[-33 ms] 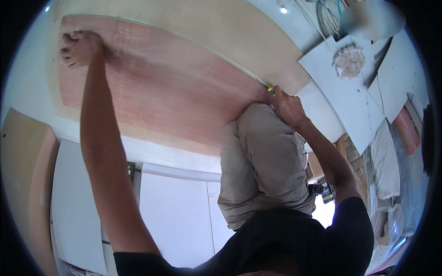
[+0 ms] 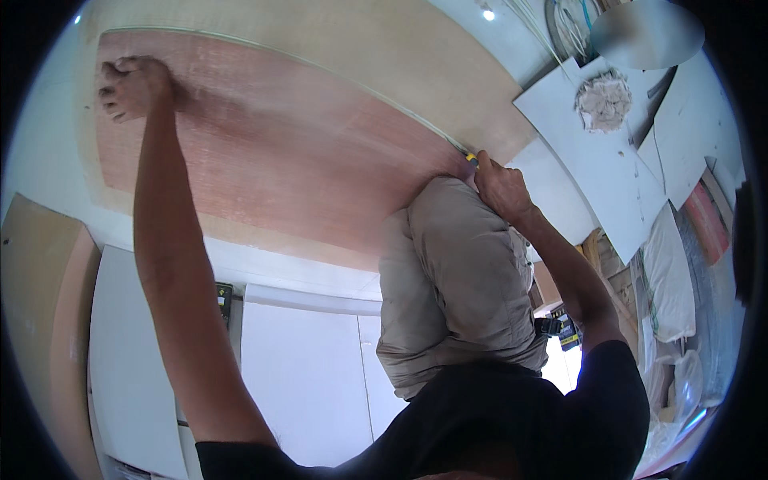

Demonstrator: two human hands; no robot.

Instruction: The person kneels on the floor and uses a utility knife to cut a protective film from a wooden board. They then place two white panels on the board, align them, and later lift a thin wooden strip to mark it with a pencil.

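A long reddish plywood sheet (image 2: 264, 136) lies on a larger tan board (image 2: 384, 60). At its far left end, my left hand (image 2: 138, 86) presses down with bent fingers apart, holding nothing. A thin pale strip or edge runs along the far side of the sheet toward my right hand (image 2: 502, 188). That hand is closed around a small yellow-and-black hand tool (image 2: 471, 161), its front at the sheet's far right corner. My fingers hide most of the tool, so its exact kind is unclear. My bent knees (image 2: 468, 248) cover the near right part of the sheet.
White panels (image 2: 592, 172) and a crumpled pale cloth bundle (image 2: 604, 102) lie at the right. Behind them are coiled cables (image 2: 570, 28). Plastic-wrapped material (image 2: 676, 280) stands along the right side. A tan board (image 2: 40, 272) is at the left, white panels (image 2: 304, 360) nearer me.
The view has shifted very slightly. Both hands keep their places on the sheet, and the tool stays at the same corner.
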